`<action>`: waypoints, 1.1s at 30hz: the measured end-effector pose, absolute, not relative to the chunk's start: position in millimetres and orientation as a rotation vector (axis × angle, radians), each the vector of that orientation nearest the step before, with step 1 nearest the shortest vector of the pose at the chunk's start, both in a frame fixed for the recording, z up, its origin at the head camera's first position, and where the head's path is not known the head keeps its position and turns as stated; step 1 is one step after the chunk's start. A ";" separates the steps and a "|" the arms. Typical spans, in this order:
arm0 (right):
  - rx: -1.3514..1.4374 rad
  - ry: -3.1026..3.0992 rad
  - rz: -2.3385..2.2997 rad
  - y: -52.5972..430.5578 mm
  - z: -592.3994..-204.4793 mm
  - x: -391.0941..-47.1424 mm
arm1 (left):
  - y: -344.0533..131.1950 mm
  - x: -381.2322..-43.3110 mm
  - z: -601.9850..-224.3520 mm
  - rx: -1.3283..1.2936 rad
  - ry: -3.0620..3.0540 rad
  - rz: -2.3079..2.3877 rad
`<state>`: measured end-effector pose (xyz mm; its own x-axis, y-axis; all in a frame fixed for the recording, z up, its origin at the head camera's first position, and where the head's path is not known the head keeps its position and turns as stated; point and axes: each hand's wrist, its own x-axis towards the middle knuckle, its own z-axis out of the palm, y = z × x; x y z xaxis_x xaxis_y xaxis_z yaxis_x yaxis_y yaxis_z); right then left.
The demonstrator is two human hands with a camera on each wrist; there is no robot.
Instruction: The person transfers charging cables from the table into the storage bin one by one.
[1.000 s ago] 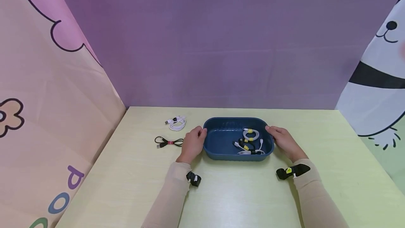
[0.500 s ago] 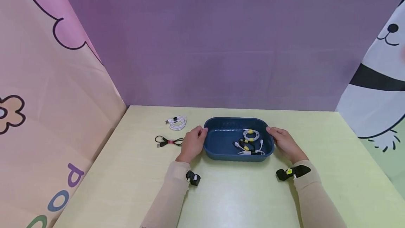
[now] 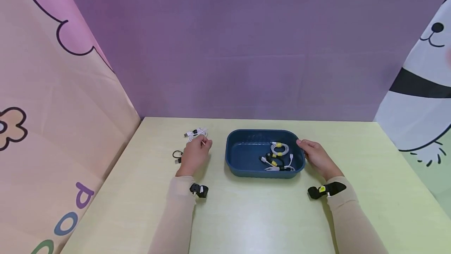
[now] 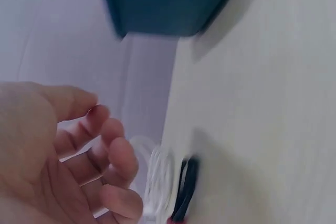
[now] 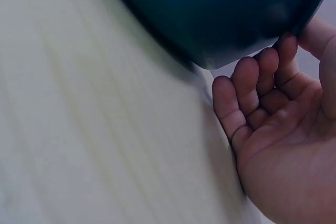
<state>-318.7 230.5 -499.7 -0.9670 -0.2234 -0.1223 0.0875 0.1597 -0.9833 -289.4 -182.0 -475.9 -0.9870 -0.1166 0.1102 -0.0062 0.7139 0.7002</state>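
Observation:
A dark blue plastic tray (image 3: 243, 174) sits on the table, with several bundled cables (image 3: 280, 150) lying in its right half. My right hand (image 3: 318, 159) holds its right end, thumb over the rim; in the right wrist view the fingers (image 5: 247, 80) bend against the outer wall. Away from the tray, my left hand (image 3: 193, 155) hovers over two cables with loosely bent fingers and nothing between them. Just beyond it lies a coiled white cable (image 3: 198, 132). A black cable (image 3: 177, 154) with a red tie, seen in the left wrist view, is partly hidden under that hand.
The pale wooden table (image 3: 253, 215) ends at a purple cloth backdrop (image 3: 246, 50). Printed cloths hang at both sides, a cream one (image 3: 70, 109) to the left and one with a white animal figure (image 3: 423, 117) to the right.
My left hand has let go of the tray's left end and moved left, over the white and black cables. The right hand keeps its hold on the tray, which has barely moved.

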 end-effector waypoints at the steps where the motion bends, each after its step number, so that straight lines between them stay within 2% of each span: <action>1: -0.129 2.198 -1.888 230.5 -499.6 -318.6 | -187.8 -289.1 -474.7 0.109 -2.769 -1.125; 12: -0.115 2.187 -1.878 231.1 -499.3 -318.2 | -243.1 -279.4 -469.4 0.216 -2.861 -1.107; 33: -0.160 2.186 -1.886 230.7 -499.2 -317.4 | -248.5 -278.3 -484.8 0.166 -3.030 -0.970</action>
<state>-317.4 230.7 -499.2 -0.9629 -0.2436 -0.1162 0.0792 0.1562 -0.9845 -278.3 -248.5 -484.8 -0.9936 -0.0855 -0.0735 -0.1122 0.8091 0.5768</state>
